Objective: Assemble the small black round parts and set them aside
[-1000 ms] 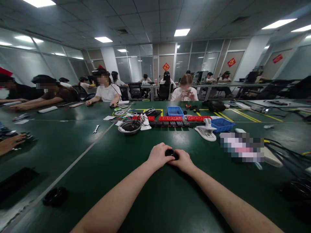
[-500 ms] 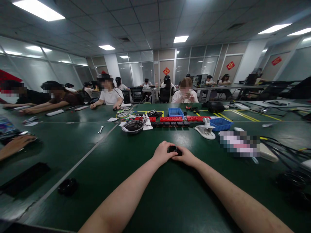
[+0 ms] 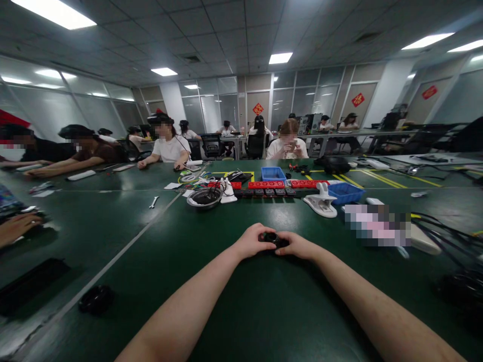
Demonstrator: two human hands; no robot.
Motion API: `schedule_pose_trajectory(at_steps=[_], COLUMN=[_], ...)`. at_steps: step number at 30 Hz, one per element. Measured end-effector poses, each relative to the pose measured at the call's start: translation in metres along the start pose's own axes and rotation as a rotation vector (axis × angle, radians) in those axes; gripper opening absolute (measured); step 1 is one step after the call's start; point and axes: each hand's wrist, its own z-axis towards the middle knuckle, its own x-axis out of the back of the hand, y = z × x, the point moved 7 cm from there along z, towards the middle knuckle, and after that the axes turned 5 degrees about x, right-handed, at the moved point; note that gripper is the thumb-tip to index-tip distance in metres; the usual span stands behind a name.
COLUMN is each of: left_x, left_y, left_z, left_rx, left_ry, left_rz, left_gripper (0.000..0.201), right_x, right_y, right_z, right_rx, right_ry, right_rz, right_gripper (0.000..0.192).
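Observation:
Both hands meet at the middle of the green table point(image 3: 241, 301), around a small black round object point(image 3: 270, 237) with a ring-shaped top. My left hand point(image 3: 252, 240) curls about its left side, fingers behind and thumb in front. From the right, my right hand point(image 3: 296, 245) grips it with thumb and fingertips. The fingers cover much of the object, and its exact kind cannot be made out. A similar black ring-shaped thing point(image 3: 96, 299) lies at the left, apart from my hands.
Beyond my hands stand a metal bowl point(image 3: 204, 198), red power strips point(image 3: 266, 184), a white clamp stand point(image 3: 320, 202) and blue trays point(image 3: 345, 192). A wrench point(image 3: 154, 202) lies left. Black cables point(image 3: 460, 291) pile up at right. Another person's hand point(image 3: 18, 229) is at far left.
My hands and the black object sit slightly lower in view, and more of its ring top shows. My right fingers have shifted a little to the right. The whole view has moved slightly.

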Motion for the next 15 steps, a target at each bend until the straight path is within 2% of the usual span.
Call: schedule_pose_trajectory(at_steps=[7,15], left_x=[0.0,-0.004], left_y=[0.002,0.004], left_z=[-0.001,-0.013], left_rx=[0.007,0.129], left_ry=[0.046,0.281], left_rz=[0.02,0.141], left_gripper=[0.042,0.042], right_x=[-0.001,0.003], right_y=[0.006,0.018], right_z=[0.001,-0.001], right_rx=[-0.015,-0.11], right_ry=[0.022,0.17], right_rz=[0.049,-0.041], right_gripper=[0.04,0.031])
